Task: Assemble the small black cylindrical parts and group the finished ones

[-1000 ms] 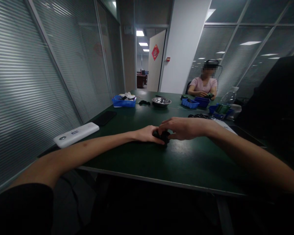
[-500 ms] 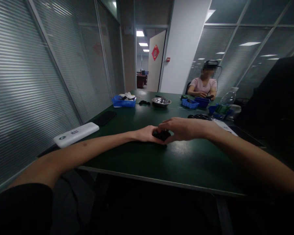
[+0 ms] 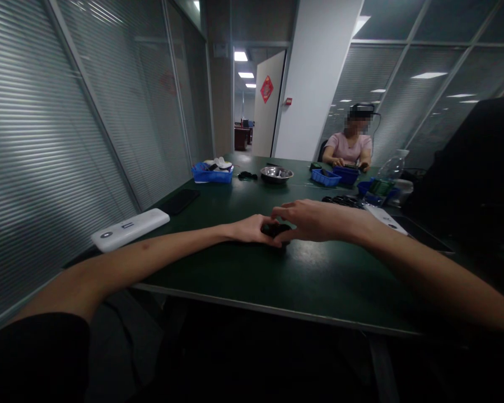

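A small dark object (image 3: 274, 229) rests on or just above the green table (image 3: 235, 274), between my two hands; its kind is too dark to make out. My left hand (image 3: 252, 229) is closed round its left side, thumb along the near edge. From the right, my right hand (image 3: 300, 219) curves over it, with thumb and fingers closed at its right and upper side. Both forearms reach in over the front of the table. The fingers hide part of the object.
On the left lie a white device (image 3: 131, 229) and a dark flat pad (image 3: 181, 201). Farther back are a blue basket (image 3: 212, 177), a metal bowl (image 3: 276, 179), blue trays (image 3: 325, 178) and a plastic bottle (image 3: 386, 173). Black cables (image 3: 341, 201) lie right. A person (image 3: 349, 146) sits opposite.
My right fingers have shifted slightly over the dark object, its thumb now a little farther left. My left hand is nearly still. The person opposite has moved their hands.
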Available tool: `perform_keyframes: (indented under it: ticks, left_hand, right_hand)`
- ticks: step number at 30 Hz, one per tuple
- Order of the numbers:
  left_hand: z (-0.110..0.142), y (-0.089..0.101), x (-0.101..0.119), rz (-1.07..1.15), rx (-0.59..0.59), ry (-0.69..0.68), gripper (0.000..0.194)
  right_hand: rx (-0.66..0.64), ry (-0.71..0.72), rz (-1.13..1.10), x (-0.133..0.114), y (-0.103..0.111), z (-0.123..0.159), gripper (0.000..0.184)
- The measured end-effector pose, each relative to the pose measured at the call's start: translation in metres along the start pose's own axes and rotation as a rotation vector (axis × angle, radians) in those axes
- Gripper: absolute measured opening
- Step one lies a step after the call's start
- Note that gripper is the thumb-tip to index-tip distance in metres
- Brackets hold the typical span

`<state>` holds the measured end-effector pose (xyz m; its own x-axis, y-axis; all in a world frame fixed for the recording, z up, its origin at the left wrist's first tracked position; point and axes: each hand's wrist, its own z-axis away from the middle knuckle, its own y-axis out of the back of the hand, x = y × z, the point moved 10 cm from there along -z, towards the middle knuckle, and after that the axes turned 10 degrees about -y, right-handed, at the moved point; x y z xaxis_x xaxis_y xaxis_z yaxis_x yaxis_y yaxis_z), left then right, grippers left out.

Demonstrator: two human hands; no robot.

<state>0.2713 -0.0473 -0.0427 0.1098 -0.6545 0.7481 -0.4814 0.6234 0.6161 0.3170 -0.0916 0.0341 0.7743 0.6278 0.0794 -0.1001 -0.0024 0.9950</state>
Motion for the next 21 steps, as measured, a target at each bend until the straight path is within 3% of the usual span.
perform_keyframes:
  ticks: [4, 7, 10, 15, 17, 19, 21]
  left_hand:
    - [0.0, 0.0, 0.004, -0.008, -0.001, -0.016, 0.052]
    - [0.0, -0.001, 0.002, 0.008, -0.009, -0.022, 0.052]
    - [0.0, -0.001, -0.002, -0.002, -0.008, -0.01, 0.051]
    - [0.0, -0.001, -0.001, -0.003, -0.007, 0.001, 0.053]
    - [-0.001, -0.001, 0.003, -0.005, -0.009, -0.02, 0.053]
    - [-0.001, -0.001, 0.004, -0.004, -0.011, -0.029, 0.052]
    - [0.0, -0.001, 0.002, -0.01, -0.012, -0.013, 0.05]
  right_hand:
    - [-0.033, -0.124, 0.122, 0.009, -0.009, -0.002, 0.046]
    - [-0.073, 0.025, 0.047, -0.004, -0.012, 0.004, 0.034]
    - [-0.059, 0.122, -0.026, -0.012, -0.006, 0.008, 0.049]
    - [-0.021, -0.069, 0.09, 0.001, -0.005, 0.001, 0.048]
    - [-0.067, -0.101, 0.132, 0.002, -0.009, 0.001, 0.045]
    - [-0.131, -0.034, 0.088, -0.006, -0.012, 0.004, 0.031]
    - [-0.15, 0.064, 0.017, -0.014, -0.01, 0.008, 0.041]
